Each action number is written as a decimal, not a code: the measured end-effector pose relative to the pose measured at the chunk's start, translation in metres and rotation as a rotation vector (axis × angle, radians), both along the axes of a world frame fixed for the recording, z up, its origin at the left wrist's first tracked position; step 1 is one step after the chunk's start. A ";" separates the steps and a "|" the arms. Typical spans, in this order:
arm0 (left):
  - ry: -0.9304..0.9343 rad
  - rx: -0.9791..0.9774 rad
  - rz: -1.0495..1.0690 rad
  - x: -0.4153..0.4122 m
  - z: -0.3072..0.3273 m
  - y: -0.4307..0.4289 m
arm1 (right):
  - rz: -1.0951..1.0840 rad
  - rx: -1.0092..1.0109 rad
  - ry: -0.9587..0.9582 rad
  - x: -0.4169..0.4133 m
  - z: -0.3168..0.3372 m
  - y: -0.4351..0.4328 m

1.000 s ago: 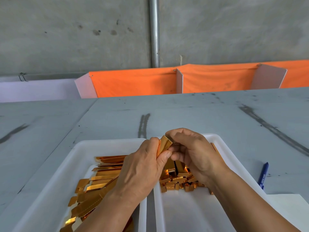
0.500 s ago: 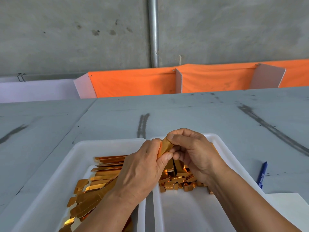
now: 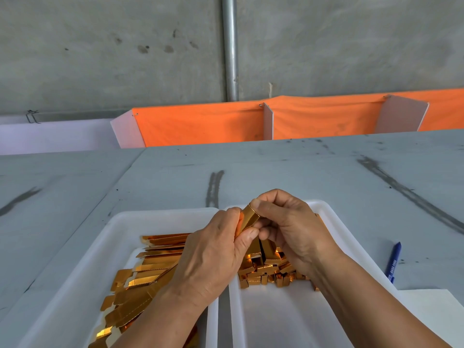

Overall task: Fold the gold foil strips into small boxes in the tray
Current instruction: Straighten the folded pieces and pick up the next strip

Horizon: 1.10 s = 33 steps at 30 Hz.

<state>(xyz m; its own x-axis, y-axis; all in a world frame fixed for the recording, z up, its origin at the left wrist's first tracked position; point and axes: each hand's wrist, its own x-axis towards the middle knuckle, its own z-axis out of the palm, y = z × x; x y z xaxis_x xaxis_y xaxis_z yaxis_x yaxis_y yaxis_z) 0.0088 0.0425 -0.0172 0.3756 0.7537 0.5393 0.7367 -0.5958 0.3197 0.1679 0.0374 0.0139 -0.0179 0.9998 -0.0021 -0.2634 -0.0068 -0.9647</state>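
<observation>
Two hands (image 3: 213,257) (image 3: 298,234) on one foil strip (image 3: 249,219) above adjoining tray rims (image 3: 236,312)

A blue plastic pen (image 3: 393,262) is lying on the scuffed grey tabletop (image 3: 301,172), just beside a white paper sheet (image 3: 431,312); an orange cloth (image 3: 200,126) is hanging behind.

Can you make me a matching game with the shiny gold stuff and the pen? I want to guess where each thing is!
1 flat gold strips
2 small folded boxes
3 blue pen
4 gold piece being folded

A on the table
B pinched by left hand and right hand
C in the left tray
D in the right tray

Pairs: 1-C, 2-D, 3-A, 4-B
</observation>
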 end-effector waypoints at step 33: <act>0.003 0.005 0.112 -0.002 0.003 0.002 | -0.096 0.325 -0.454 -0.004 -0.004 -0.009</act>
<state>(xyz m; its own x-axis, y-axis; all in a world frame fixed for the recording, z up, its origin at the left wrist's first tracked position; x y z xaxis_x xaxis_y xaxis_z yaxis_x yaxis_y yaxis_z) 0.0066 0.0442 -0.0139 0.2911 0.7885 0.5418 0.7996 -0.5114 0.3147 0.1641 0.0287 0.0102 0.0044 0.9476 0.3195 0.1936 0.3126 -0.9299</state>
